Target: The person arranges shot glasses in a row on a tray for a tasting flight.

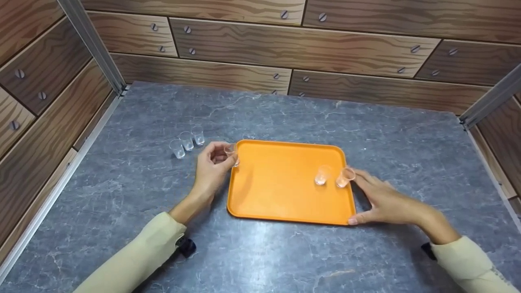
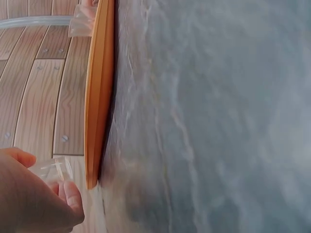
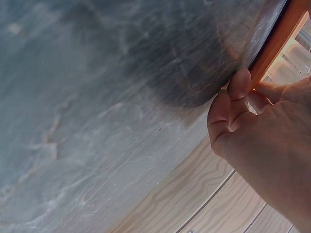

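Left hand (image 1: 212,166) and right hand (image 1: 382,202) extended.
A pinch is formed by the left; the right is spread.

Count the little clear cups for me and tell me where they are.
6: three cups on the table left of the orange tray; one cup in the left hand; two cups on the tray's right side. None appears hidden.

The edge of an orange tray (image 3: 278,42) is touched by the fingers of the right hand (image 3: 267,133). Clear cups (image 3: 286,70) are partly glimpsed just beyond that hand. A grey marbled tabletop (image 3: 97,121), shadowed near the fingers, is spread beside it.
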`<state>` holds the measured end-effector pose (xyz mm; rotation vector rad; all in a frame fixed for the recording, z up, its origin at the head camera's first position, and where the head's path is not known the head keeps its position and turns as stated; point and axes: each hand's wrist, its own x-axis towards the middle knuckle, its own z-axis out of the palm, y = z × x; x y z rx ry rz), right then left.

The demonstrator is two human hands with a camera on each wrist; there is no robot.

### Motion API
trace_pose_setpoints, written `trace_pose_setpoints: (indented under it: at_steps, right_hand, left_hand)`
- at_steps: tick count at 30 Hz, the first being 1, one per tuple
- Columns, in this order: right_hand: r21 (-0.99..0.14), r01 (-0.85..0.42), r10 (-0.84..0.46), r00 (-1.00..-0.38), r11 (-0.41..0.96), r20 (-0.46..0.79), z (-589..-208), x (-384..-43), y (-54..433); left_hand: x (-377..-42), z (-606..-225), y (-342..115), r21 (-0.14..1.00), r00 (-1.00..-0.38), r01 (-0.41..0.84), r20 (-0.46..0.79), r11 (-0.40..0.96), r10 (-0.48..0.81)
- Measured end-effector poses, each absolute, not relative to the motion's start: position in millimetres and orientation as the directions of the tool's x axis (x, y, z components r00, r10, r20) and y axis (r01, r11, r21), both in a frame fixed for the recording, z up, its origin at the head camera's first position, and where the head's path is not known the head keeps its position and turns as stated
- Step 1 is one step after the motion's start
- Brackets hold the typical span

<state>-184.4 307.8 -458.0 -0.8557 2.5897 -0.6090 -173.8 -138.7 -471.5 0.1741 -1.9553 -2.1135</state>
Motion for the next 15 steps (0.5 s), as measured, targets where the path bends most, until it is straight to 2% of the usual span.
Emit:
trace_pose_setpoints:
  at_steps: [11, 15]
  right_hand:
    - [-0.496, -0.483, -0.633, -0.750, 0.721, -0.190, -459.7, -185.5, 305.4]
    - [-0.530, -0.477, -0.643, -0.745, 0.701, -0.180, -458.1, -185.2, 308.3]
  left_hand:
    - [-161.3, -468.6, -122.7, 0.988, -0.972, 0.143, 0.128, -0.066, -0.198]
    - [-161.8, -468.5, -112.5, 0.983, -0.974, 0.170, 0.158, -0.067, -0.164]
